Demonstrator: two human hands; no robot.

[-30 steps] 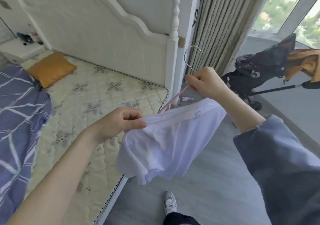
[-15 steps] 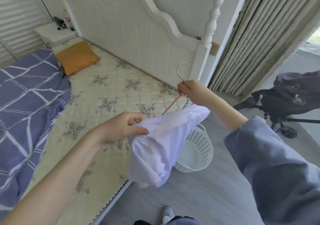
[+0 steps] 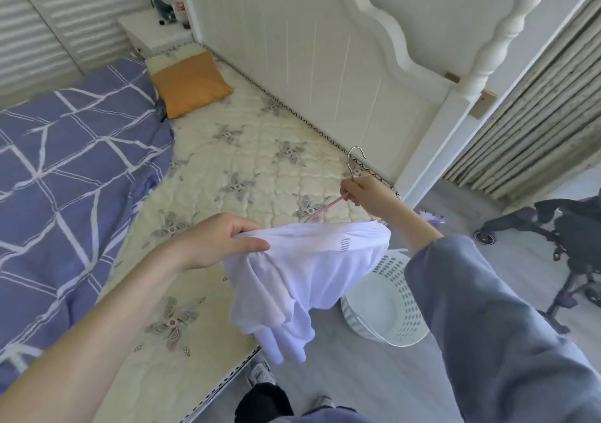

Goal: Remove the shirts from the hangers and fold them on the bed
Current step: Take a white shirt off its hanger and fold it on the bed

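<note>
A white shirt [image 3: 302, 279] hangs bunched in the air over the bed's near edge. My left hand [image 3: 221, 240] pinches its upper hem at the left end. My right hand [image 3: 370, 195] grips the neck of a pink hanger [image 3: 325, 209] with a metal hook [image 3: 353, 162]; the hanger's lower part is hidden inside the shirt. The bed [image 3: 227, 175] with a cream quilted mattress lies below and to the left of both hands.
A purple patterned duvet [image 3: 65, 178] covers the bed's left part, with an orange pillow [image 3: 192, 84] by the white headboard [image 3: 309, 52]. A white perforated laundry basket [image 3: 387, 309] stands on the grey floor beside the bed. A dark stroller [image 3: 569, 244] is at right.
My view has swung left and down toward the bed. Both hands with the shirt and hanger have moved from over the floor to the mattress edge; the grips are unchanged.
</note>
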